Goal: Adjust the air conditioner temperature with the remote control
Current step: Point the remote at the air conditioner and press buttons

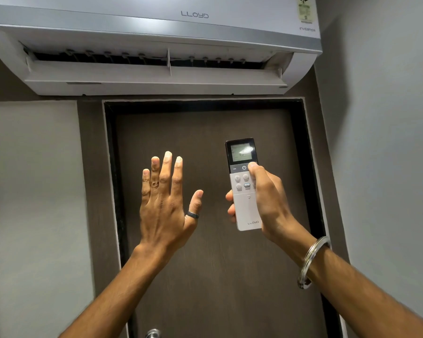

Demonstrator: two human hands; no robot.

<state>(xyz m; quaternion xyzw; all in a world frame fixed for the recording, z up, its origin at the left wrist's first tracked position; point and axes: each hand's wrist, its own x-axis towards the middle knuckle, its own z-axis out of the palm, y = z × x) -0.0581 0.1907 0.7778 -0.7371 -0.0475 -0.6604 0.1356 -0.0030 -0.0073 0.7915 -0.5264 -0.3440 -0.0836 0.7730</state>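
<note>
White remote control (pixel 245 191) sits gripped upright in your right hand (pixel 266 201), thumb on the top-row button beside the power key, while your left hand (pixel 164 201) hangs spread and empty beside it below the air conditioner (pixel 156 40); whether the temperature has changed, you cannot tell from the glare-washed screen.

Remote control (pixel 245 189) screen unreadable (glare)
</note>
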